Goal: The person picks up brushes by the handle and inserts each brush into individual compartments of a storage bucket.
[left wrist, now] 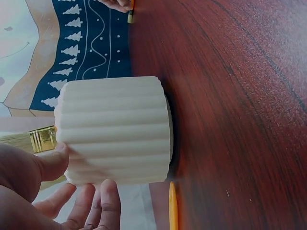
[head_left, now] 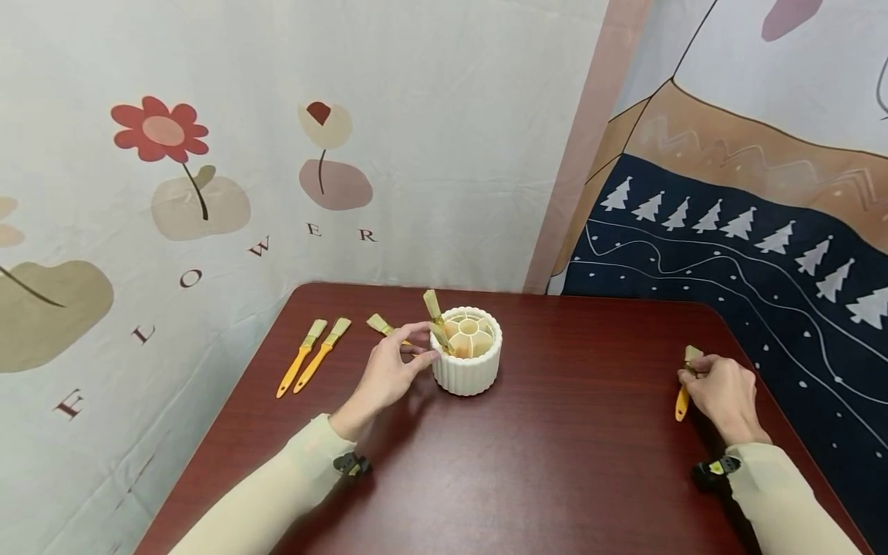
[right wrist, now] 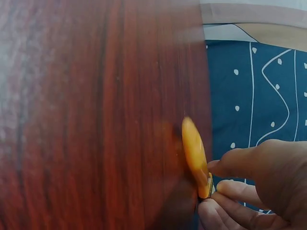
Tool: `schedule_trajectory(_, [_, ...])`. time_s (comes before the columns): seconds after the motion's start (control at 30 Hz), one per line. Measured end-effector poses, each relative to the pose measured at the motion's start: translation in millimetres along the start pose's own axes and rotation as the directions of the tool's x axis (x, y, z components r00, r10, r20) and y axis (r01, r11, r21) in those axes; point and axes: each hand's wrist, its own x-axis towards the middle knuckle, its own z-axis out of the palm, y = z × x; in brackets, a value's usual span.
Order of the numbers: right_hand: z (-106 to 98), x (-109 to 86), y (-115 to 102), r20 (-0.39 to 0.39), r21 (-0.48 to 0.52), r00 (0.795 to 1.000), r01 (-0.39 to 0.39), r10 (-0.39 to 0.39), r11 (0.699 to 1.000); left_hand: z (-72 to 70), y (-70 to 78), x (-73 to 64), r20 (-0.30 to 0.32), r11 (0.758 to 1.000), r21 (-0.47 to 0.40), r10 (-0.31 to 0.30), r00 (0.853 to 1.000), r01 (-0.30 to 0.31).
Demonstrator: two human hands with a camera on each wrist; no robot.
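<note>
My left hand (head_left: 393, 371) is at the left side of a white ribbed round holder (head_left: 466, 376), thumb and fingers apart around its rim. Two brushes stand in the holder's left side: one brush (head_left: 433, 305) sticks up higher, and the bristles of a second brush (head_left: 440, 336) lean low beside the fingertips. In the left wrist view, the thumb (left wrist: 55, 160) is at the rim and the other fingertips are along the ribbed wall. Far to the right, my right hand (head_left: 724, 391) pinches a flat brush (head_left: 683, 402) with a yellow handle; its fingers partly cover the ferrule.
Two yellow-handled brushes (head_left: 312, 358) lie side by side at the table's left. Another brush (head_left: 379, 324) lies behind my left hand, partly hidden. The holder has several compartments around a round centre. The dark red table (head_left: 486, 478) ends at a printed curtain (head_left: 444, 139).
</note>
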Motion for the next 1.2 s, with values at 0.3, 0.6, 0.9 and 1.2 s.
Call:
schedule_trajectory(0.3, [0,1.2,3,0.004,0.001,1.000,-0.014,0.014,1.000,0.1,0.7,-0.4,0.002,1.000,-0.016,-0.016,1.000,0.016])
schedule_trajectory(0.6, [1,2.9,2,-0.029,0.006,1.000,0.010,-0.010,1.000,1.1,-0.4,-5.3,-0.023,1.000,0.020,-0.004,1.000,0.004])
schedule_trajectory(0.9, [0,3.3,1,-0.025,-0.014,1.000,0.005,-0.005,1.000,6.0,6.6,-13.8,-0.092,1.000,0.014,0.022,0.995,-0.021])
schedule_trajectory(1.2, [-2,3.3,0,0.010,-0.012,0.999,-0.048,0.049,0.999,17.1,13.0,-17.7,-0.130,0.997,0.052,0.068,0.989,-0.062])
